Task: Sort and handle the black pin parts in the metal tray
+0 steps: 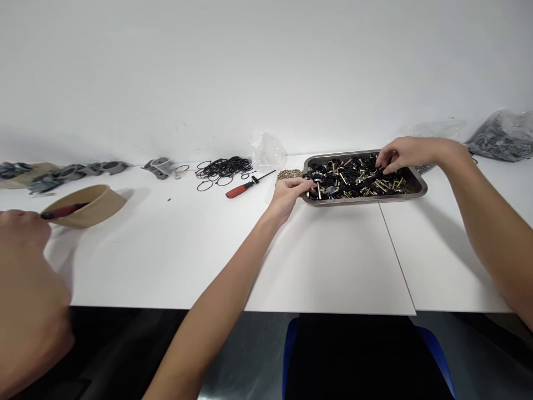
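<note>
White wall behind, white tabletop (333,261) running the full width, dark floor and a blue seat edge (433,347) below; we go left to right. Far left, a co-worker's hand (20,228) closed around a red-handled tool (62,211), its tip inside a tan bowl (89,204) tipped on its side; behind that, a row of grey plastic parts (79,171) along the wall. Further right, a small grey part (160,166), then a loose heap of black rubber rings (225,168); just beside it a red-handled screwdriver (249,185) lying flat, and a crumpled clear bag (268,149) behind it. Small pile of brass bits (289,174) touching the tray's left end. Our left hand (289,195) sits at the near left corner of the metal tray (416,189), fingers curled and pinching a small black piece at the rim; exact piece we cannot tell. The tray holds mixed black and brass small parts (353,180). Our right hand (402,154) reaches over the tray's far right side, fingertips bent down into the parts, picking at them; whether it grips one we cannot tell. Far right, a clear bag of dark parts (503,136) on the tabletop, well apart from the tray.
</note>
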### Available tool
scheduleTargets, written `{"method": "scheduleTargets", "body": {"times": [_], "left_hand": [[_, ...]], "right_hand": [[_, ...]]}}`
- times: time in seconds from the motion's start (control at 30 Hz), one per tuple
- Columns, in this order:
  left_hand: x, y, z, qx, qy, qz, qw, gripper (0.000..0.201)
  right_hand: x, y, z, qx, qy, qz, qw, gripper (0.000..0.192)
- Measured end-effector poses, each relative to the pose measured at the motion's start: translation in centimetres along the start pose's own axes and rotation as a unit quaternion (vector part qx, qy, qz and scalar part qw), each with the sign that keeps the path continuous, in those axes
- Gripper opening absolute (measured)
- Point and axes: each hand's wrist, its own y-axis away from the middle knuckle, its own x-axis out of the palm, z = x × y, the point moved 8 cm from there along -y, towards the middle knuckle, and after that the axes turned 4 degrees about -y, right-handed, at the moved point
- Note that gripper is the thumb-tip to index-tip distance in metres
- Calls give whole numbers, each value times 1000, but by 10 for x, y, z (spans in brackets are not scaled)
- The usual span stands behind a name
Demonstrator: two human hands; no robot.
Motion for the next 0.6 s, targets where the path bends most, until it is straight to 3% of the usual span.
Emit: {"method": "scheduleTargets", "body": {"times": [0.07, 0.17, 0.47, 0.6], "left_hand": [[-1, 0, 0, -2, 3, -3, 1000, 27], [-2, 0, 1, -12, 9, -10, 1000, 27], [-3, 0, 2, -19, 15, -13, 1000, 27], [-3, -1, 2, -18, 11, -8, 1000, 26]], "right_hand": [[6, -2, -19, 51, 46, 33, 997, 35], [20, -7, -29, 83, 75, 62, 992, 38], [18, -11, -21, 15, 23, 30, 999, 24], [11, -4, -3, 1, 4, 4, 1000, 20]]}}
